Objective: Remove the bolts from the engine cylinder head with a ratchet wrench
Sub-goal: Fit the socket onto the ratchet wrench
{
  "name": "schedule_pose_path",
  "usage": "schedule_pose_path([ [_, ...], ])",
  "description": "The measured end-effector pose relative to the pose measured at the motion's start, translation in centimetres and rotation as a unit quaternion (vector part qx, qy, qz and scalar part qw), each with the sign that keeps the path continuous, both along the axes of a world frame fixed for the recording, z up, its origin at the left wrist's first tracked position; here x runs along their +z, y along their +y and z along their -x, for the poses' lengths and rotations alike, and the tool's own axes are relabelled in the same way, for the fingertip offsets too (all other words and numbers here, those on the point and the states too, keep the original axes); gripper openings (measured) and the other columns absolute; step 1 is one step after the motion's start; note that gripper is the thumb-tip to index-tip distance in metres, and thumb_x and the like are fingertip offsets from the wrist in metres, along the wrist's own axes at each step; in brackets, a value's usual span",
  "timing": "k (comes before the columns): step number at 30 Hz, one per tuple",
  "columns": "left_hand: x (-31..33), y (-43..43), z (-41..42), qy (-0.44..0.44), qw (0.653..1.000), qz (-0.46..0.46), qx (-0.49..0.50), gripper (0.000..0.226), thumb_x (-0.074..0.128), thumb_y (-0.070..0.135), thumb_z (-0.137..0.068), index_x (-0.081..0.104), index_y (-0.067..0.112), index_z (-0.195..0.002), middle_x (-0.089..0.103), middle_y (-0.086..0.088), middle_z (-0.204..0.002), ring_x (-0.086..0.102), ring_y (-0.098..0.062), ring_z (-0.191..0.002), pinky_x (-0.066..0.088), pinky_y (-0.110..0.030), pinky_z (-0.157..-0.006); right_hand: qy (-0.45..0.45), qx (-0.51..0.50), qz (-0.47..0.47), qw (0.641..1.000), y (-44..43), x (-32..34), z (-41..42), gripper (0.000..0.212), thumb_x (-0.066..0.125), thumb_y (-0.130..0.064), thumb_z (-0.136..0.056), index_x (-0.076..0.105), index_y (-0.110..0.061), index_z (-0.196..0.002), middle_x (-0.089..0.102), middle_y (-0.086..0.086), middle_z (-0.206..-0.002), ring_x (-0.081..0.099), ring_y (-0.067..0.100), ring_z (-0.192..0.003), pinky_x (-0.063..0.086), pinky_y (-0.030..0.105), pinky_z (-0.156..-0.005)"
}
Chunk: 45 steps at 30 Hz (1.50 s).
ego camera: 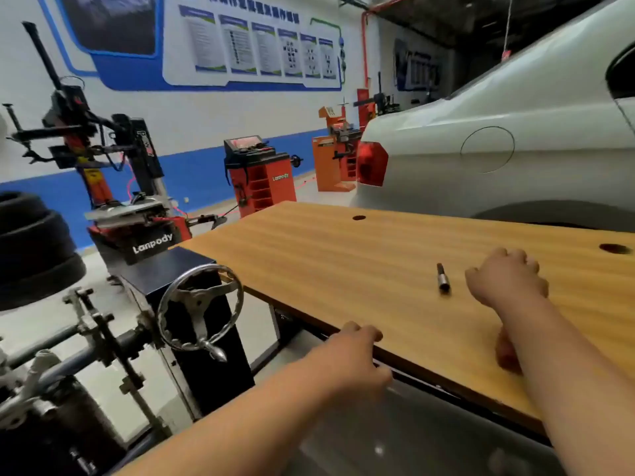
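The person stood at the near long edge of a long wooden bench (343,255) with an orange-brown striped top. The left hand (357,355) gripped that near edge, its fingertips (364,333) curled up onto the top and the thumb lying below the rim. The right hand (505,280) was out over the middle of the bench, back upward and fingers curled under. The palm was hidden, so I could not tell whether it held anything.

A short dark metal socket piece (443,278) with a silvery end lay flat on the bench top, just left of the right hand and apart from it. Its silvery end pointed toward the near edge. Two round holes (359,217) were cut through the bench top near its far edge.

Off the bench's left end stood a black cabinet (192,269) carrying a silvery spoked hand wheel (201,307) with a crank knob. Grey metal engine parts (41,389), clamped in a stand, sat left of the wheel, too blurred to make out. A white car (515,139) stood beyond the far edge. A red wheel balancer (261,176) stood against the blue-and-white wall.
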<state>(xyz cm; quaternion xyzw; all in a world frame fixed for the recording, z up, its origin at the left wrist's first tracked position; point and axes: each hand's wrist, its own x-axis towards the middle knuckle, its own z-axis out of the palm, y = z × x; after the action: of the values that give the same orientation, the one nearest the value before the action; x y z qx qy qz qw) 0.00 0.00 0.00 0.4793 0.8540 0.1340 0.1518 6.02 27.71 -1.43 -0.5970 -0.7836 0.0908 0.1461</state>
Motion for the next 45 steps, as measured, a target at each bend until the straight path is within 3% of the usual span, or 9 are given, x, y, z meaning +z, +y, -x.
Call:
schedule_pose_path([
  [8, -3.1, 4.0, 0.6, 0.057, 0.997, 0.057, -0.009, 0.057, 0.049, 0.039, -0.094, 0.033, 0.023, -0.145, 0.032, -0.003, -0.147, 0.048, -0.027, -0.123, 0.045, -0.038, -0.096, -0.041, -0.015, 0.184, 0.982, 2.6, -2.4, 6.1, 0.095, 0.029, -0.082, -0.078, 0.025, -0.019, -0.149, 0.009, 0.010, -0.156, 0.006, 0.050, -0.136, 0.025, 0.061, -0.104],
  [12, -4.5, 3.0, 2.5, 0.070, 0.994, 0.078, 0.011, 0.055, 0.046, 0.040, -0.095, 0.034, 0.020, -0.144, 0.034, -0.005, -0.144, 0.049, -0.027, -0.122, 0.046, -0.039, -0.097, -0.098, 0.100, 0.084, 0.987, 0.2, -4.7, 10.3, 0.043, 0.043, -0.040, -0.090, 0.049, -0.022, -0.128, 0.041, 0.012, -0.135, 0.026, 0.037, -0.123, 0.037, 0.051, -0.090],
  [15, -5.2, 1.3, 4.5, 0.061, 0.993, 0.091, 0.031, 0.056, 0.047, 0.040, -0.095, 0.034, 0.020, -0.145, 0.035, -0.005, -0.145, 0.048, -0.025, -0.124, 0.043, -0.036, -0.099, -0.138, 0.144, 0.049, 0.979, -1.1, -5.6, 11.8, 0.038, 0.039, -0.014, -0.089, 0.043, -0.022, -0.126, 0.044, 0.012, -0.130, 0.028, 0.037, -0.120, 0.038, 0.054, -0.091],
  [20, -5.8, -2.0, 6.6, 0.044, 0.990, 0.113, 0.065, 0.058, 0.046, 0.040, -0.094, 0.033, 0.021, -0.147, 0.035, -0.004, -0.147, 0.048, -0.022, -0.125, 0.041, -0.032, -0.100, -0.101, 0.189, -0.084, 0.973, -1.0, -7.2, 10.1, 0.045, 0.041, -0.010, -0.091, 0.032, -0.019, -0.134, 0.020, 0.012, -0.136, 0.037, 0.033, -0.115, 0.046, 0.040, -0.080],
  [27, -6.6, -6.2, 8.1, 0.047, 0.984, 0.135, 0.104, 0.055, 0.046, 0.040, -0.093, 0.038, 0.022, -0.144, 0.041, -0.002, -0.144, 0.046, -0.021, -0.127, 0.042, -0.033, -0.099, -0.147, 0.123, 0.021, 0.981, -2.0, -6.3, 10.7, 0.064, 0.038, -0.015, -0.095, 0.003, -0.011, -0.149, 0.029, 0.025, -0.140, 0.045, 0.037, -0.116, 0.042, 0.040, -0.067],
  [35, -4.4, -8.7, 8.7, 0.066, 0.985, 0.037, 0.158, 0.058, 0.048, 0.036, -0.090, 0.036, 0.019, -0.143, 0.044, -0.005, -0.141, 0.048, -0.024, -0.124, 0.045, -0.038, -0.098, -0.063, 0.278, 0.101, 0.953, -11.9, -4.0, 13.5, 0.042, 0.043, -0.015, -0.094, 0.031, -0.004, -0.133, 0.055, 0.019, -0.112, 0.056, 0.030, -0.091, 0.045, 0.034, -0.067],
  [39, -3.2, -10.9, 9.0, 0.129, 0.965, -0.048, 0.225, 0.078, 0.053, 0.024, -0.088, 0.007, 0.024, -0.152, 0.014, -0.006, -0.155, 0.027, -0.031, -0.136, 0.038, -0.042, -0.102, 0.199, 0.422, 0.369, 0.804, -21.2, -1.9, 14.6, 0.019, 0.047, -0.016, -0.094, 0.060, -0.002, -0.093, 0.062, 0.009, -0.065, 0.056, 0.017, -0.049, 0.045, 0.025, -0.048],
  [42, -0.1, -16.1, 10.9, 0.310, 0.931, -0.008, 0.192, 0.081, 0.059, 0.020, -0.086, 0.012, 0.025, -0.152, 0.010, -0.004, -0.159, 0.017, -0.028, -0.141, 0.029, -0.041, -0.111, 0.210, 0.561, 0.465, 0.652, -29.8, 0.5, 14.7, 0.008, 0.049, -0.009, -0.088, 0.057, -0.008, -0.088, 0.060, 0.008, -0.062, 0.055, 0.015, -0.045, 0.042, 0.021, -0.040],
  [45, 2.4, -24.3, 11.7, 0.329, 0.932, 0.041, 0.146, 0.066, 0.061, 0.031, -0.085, 0.032, 0.024, -0.144, 0.037, -0.001, -0.144, 0.033, -0.022, -0.133, 0.032, -0.035, -0.109, 0.164, 0.631, 0.499, 0.571, -37.2, 2.0, 14.9, 0.014, 0.055, -0.001, -0.082, 0.053, -0.008, -0.094, 0.061, 0.007, -0.063, 0.055, 0.015, -0.048, 0.043, 0.022, -0.041],
])
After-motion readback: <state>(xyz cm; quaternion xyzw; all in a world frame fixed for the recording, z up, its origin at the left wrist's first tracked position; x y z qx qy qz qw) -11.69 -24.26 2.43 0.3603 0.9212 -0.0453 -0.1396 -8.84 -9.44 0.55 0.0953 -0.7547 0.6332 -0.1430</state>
